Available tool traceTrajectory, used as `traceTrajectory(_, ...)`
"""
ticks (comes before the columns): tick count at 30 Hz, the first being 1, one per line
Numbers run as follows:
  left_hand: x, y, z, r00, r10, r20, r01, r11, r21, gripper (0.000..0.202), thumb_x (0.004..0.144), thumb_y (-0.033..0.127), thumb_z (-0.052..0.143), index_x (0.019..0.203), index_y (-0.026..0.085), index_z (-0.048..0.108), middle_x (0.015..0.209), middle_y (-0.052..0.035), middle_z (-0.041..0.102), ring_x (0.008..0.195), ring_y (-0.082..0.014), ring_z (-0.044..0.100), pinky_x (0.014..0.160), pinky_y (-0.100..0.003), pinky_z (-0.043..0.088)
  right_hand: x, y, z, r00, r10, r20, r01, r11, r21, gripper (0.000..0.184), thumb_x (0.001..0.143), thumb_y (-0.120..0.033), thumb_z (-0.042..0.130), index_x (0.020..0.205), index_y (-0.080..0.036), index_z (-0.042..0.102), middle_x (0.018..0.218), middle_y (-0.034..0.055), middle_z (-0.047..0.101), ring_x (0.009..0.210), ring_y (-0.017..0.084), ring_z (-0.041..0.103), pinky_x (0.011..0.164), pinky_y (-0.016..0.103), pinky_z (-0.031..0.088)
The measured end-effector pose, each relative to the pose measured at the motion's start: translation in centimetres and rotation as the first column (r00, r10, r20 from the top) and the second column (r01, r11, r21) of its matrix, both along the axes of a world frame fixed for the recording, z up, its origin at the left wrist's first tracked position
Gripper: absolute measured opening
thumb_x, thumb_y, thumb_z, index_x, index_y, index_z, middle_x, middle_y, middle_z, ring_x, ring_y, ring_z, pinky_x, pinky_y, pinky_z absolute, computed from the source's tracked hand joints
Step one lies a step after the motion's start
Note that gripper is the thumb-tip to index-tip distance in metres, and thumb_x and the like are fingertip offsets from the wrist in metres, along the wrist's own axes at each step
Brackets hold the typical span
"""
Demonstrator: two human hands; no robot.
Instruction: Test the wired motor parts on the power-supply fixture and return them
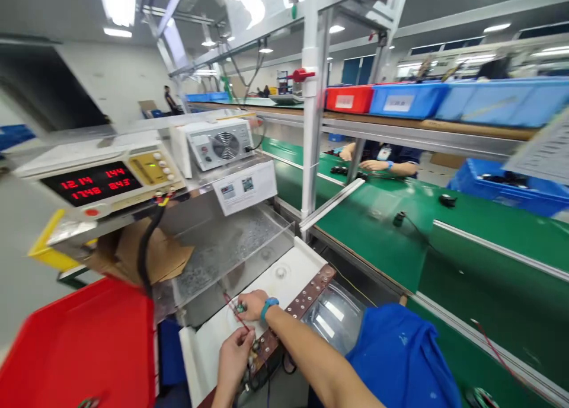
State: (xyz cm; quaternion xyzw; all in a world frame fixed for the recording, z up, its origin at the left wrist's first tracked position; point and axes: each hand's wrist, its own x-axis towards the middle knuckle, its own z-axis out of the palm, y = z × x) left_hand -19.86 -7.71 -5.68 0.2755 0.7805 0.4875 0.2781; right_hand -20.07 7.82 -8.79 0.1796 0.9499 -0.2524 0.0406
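Note:
My right hand (254, 304), with a blue band at the wrist, is closed on a small part with a greenish tip (241, 306) over a white board (284, 274). A thin red wire (232, 308) runs from that part down to my left hand (233, 357), whose fingers pinch the wire's lower end. Both hands are at the near end of a brown metal strip with holes (309, 296) that lies along the board's right edge. What the wire's far end joins is too small to make out.
A tester with red digits (95, 182) and a box with a fan grille (221, 144) stand on a shelf above a clear cover (231, 245). A red bin (89, 348) is at my left. On my right runs a green conveyor (377, 230), with a co-worker's hands (368, 163) across it.

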Motion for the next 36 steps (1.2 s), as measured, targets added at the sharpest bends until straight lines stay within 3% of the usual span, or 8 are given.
traceTrajectory(5, 0.7, -0.2, -0.3, 0.996, 0.084, -0.015, -0.084, 0.996, 0.022, 0.033, 0.068, 0.05, 0.06, 0.065, 0.018, 0.066, 0.061, -0.0031, 0.067, 0.062, -0.02, 0.061, 0.064, -0.029, 0.046, 0.5, -0.6, 0.6, 1.0, -0.012, 0.007, 0.013, 1.0, -0.023, 0.035, 0.078, -0.051, 0.068, 0.105, -0.029, 0.068, 0.098, 0.0016, 0.074, 0.096, 0.022, 0.067, 0.076, 0.027, 0.043)
traceTrajectory(12, 0.7, -0.5, -1.8, 0.99, 0.14, 0.015, -0.14, 0.99, 0.014, 0.021, 0.07, 0.036, 0.06, 0.07, 0.016, 0.068, 0.064, -0.0029, 0.068, 0.064, -0.0182, 0.06, 0.062, -0.027, 0.043, 0.3, -1.0, 0.4, 1.0, 0.004, -0.03, -0.005, 0.998, -0.056, 0.034, 0.075, -0.046, 0.072, 0.103, -0.028, 0.068, 0.086, 0.0011, 0.073, 0.087, 0.021, 0.066, 0.07, 0.026, 0.038)
traceTrajectory(21, 0.8, -0.6, -1.4, 0.99, 0.138, 0.02, -0.138, 0.99, 0.006, 0.014, 0.069, 0.026, 0.057, 0.068, 0.016, 0.067, 0.063, -0.0024, 0.068, 0.063, -0.0174, 0.059, 0.062, -0.027, 0.04, 0.4, -1.4, 0.6, 0.999, 0.0, -0.046, -0.004, 0.996, -0.092, 0.026, 0.075, -0.038, 0.07, 0.098, -0.027, 0.068, 0.076, -0.0012, 0.07, 0.078, 0.019, 0.065, 0.064, 0.024, 0.033)
traceTrajectory(36, 0.8, -0.3, -1.9, 0.977, 0.209, 0.047, -0.21, 0.978, 0.017, 0.016, 0.064, 0.033, 0.062, 0.062, 0.017, 0.066, 0.058, -0.0024, 0.066, 0.059, -0.0175, 0.057, 0.058, -0.028, 0.039, 0.1, -1.6, 0.0, 0.995, 0.038, -0.089, -0.042, 0.998, -0.046, 0.027, 0.073, -0.034, 0.066, 0.099, -0.025, 0.067, 0.081, 0.0012, 0.073, 0.082, 0.022, 0.067, 0.068, 0.026, 0.037)
